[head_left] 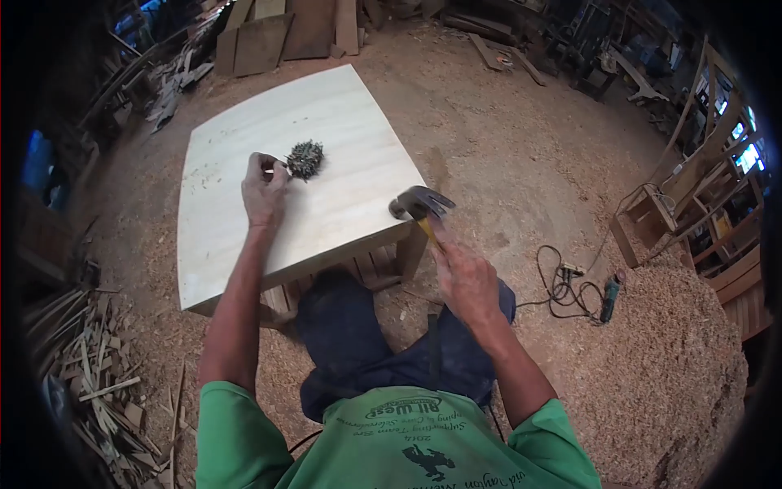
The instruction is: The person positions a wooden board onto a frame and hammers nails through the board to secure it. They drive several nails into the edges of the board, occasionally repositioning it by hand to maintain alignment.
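A pale wooden panel (342, 122) forms the top of a low wooden frame in front of me. On it lies a pile of small nails (306, 160). My left hand (266, 186) is just left of the pile, thumb and fingertips pinched together; anything between them is too small to make out. My right hand (467, 281) is wrapped round the handle of a claw hammer (420, 201), whose head is at the panel's right corner, slightly blurred.
A green power tool (609, 298) and its black cord (562, 293) lie on the sawdust-covered floor at right. Scrap strips (106, 383) are heaped at lower left. Boards (261, 45) stand at the back, and a wooden frame (652, 212) is at far right.
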Demonstrator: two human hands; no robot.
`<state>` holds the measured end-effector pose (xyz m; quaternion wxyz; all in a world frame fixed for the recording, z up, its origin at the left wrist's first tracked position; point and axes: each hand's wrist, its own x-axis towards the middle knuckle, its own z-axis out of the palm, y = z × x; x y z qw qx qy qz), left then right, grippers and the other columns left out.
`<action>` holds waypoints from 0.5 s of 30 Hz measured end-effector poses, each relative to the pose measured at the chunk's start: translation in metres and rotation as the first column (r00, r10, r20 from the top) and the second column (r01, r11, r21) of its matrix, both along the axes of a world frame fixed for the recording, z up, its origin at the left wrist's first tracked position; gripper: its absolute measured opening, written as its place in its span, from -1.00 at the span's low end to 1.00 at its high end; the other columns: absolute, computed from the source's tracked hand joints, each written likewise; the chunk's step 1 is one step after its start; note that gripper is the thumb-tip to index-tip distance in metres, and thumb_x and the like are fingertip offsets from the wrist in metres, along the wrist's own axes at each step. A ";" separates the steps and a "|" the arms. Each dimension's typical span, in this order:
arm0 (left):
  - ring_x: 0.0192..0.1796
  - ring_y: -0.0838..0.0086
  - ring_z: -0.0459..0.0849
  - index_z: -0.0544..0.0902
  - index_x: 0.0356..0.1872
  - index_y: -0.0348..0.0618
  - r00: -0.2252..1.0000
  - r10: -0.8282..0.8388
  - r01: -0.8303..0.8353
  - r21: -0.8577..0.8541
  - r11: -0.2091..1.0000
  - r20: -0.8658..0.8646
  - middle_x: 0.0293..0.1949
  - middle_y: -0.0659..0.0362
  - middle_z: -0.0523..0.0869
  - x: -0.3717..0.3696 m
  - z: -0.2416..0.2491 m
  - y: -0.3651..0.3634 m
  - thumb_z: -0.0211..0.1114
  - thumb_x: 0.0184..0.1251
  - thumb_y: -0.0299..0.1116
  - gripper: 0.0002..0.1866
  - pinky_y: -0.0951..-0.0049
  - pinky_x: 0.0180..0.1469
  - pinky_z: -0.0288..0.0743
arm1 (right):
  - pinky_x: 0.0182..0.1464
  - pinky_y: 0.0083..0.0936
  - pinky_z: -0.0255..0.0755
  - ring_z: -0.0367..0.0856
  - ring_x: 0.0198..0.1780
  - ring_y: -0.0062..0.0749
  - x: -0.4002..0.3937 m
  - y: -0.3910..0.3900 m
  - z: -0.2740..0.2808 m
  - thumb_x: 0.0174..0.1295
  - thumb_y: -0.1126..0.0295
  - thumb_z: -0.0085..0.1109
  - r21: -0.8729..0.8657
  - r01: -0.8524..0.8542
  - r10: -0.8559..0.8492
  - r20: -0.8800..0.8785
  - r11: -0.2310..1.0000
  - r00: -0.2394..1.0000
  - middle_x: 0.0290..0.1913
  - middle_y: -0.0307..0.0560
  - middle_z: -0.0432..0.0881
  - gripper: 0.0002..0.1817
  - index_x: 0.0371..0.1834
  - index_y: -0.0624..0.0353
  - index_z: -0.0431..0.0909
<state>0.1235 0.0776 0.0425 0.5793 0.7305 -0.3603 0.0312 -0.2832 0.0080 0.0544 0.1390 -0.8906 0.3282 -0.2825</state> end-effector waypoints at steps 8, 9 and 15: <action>-0.16 0.48 0.85 0.70 0.17 -0.18 0.996 0.078 -0.080 -0.034 0.996 -0.051 -0.07 0.15 0.84 0.004 -0.004 -0.001 0.35 0.67 -0.36 -0.79 0.42 -0.22 0.70 | -0.18 -0.10 0.69 0.86 -0.23 -0.01 -0.017 0.011 0.054 0.52 0.47 0.36 0.044 -0.012 0.003 0.203 0.999 0.979 -0.15 0.16 0.85 -0.28 0.73 -0.17 0.48; -0.17 0.43 0.86 0.71 0.17 -0.18 0.993 0.101 -0.104 -0.047 0.993 -0.059 -0.07 0.12 0.86 0.003 -0.002 -0.002 0.36 0.65 -0.36 -0.78 0.36 -0.17 0.71 | -0.21 -0.13 0.69 0.87 -0.25 -0.09 -0.020 0.012 0.065 0.50 0.47 0.39 0.037 -0.022 0.010 0.292 0.999 0.956 -0.17 0.12 0.85 -0.30 0.70 -0.16 0.52; -0.08 0.07 0.85 0.73 0.13 -0.11 0.926 0.258 -0.333 0.272 0.903 0.277 -0.02 -0.02 0.87 -0.005 0.000 0.003 0.34 0.54 -0.39 -0.77 0.09 0.03 0.69 | -0.25 -0.26 0.69 0.87 -0.25 -0.27 -0.010 0.009 0.063 0.52 0.51 0.37 -0.093 -0.033 0.078 0.542 0.995 0.836 -0.05 0.08 0.90 -0.39 0.63 0.01 0.60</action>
